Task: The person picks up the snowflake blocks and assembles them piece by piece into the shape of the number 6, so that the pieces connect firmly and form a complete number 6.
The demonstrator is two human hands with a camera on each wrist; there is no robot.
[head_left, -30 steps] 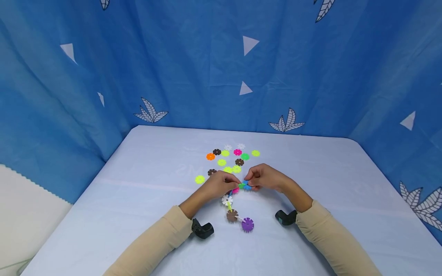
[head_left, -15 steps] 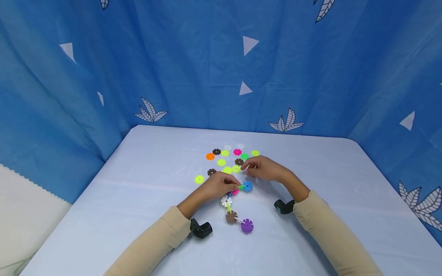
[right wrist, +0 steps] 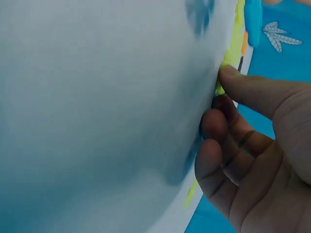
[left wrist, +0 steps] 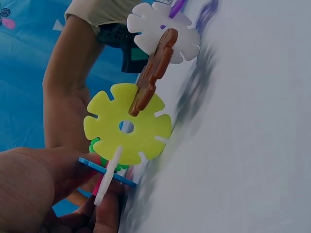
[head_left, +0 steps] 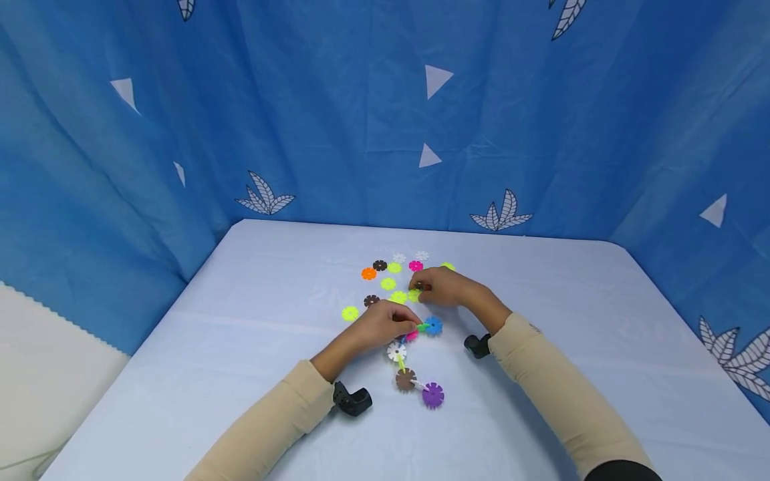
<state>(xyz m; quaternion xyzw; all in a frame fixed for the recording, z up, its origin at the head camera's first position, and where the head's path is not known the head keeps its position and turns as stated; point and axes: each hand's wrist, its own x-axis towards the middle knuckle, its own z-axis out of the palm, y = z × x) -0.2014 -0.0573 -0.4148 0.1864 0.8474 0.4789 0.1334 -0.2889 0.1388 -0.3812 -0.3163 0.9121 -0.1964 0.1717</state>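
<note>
Left hand [head_left: 381,323] pinches chain of multicoloured notched plastic discs [head_left: 406,380], partly hiding it; right hand [head_left: 444,287] at yellow notched disc [head_left: 413,296], grip unclear.

Head camera: a wide view from above the person's side of the white table [head_left: 571,321], facing forward and down past the left hand [head_left: 380,323] and right hand [head_left: 444,286] to the blue curtain [head_left: 361,120]. Left wrist camera: a close-up turned on its side, the left hand at lower left and a chain of notched discs [left wrist: 150,136] across the middle, which the head view shares from farther off. Right wrist camera: also sideways, low, very near the right hand; table and curtain appear in all three views
</note>
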